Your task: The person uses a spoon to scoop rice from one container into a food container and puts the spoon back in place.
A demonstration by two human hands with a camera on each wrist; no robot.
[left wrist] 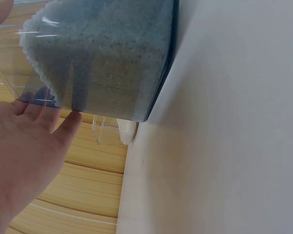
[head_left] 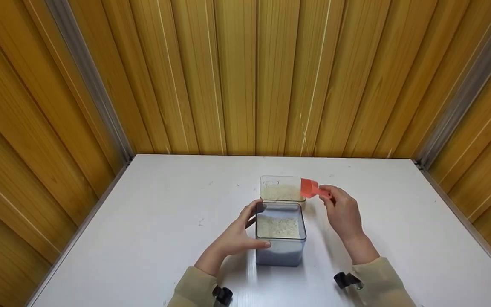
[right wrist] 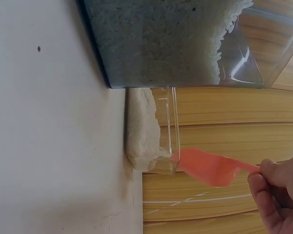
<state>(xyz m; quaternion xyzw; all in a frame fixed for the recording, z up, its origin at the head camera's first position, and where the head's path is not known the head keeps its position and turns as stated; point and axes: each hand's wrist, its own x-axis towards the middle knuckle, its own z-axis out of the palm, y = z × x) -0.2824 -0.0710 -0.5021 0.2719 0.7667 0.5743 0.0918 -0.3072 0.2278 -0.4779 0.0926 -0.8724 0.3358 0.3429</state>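
Note:
Two clear square containers with rice stand on the white table (head_left: 151, 230). The near, bluish container (head_left: 279, 238) is larger; the small far container (head_left: 280, 189) sits just behind it. My left hand (head_left: 245, 232) cups the near container's left side with thumb and fingers on its wall; the left wrist view shows the palm (left wrist: 19, 161) against that container (left wrist: 102, 58). My right hand (head_left: 342, 209) pinches the handle of an orange scoop (head_left: 311, 188), whose bowl is at the far container's right rim. In the right wrist view the scoop (right wrist: 207, 166) touches the small container (right wrist: 156, 141).
Yellow wood-panelled walls (head_left: 245, 76) enclose the table on three sides, with metal strips in the corners. Bare white tabletop lies left and right of the containers.

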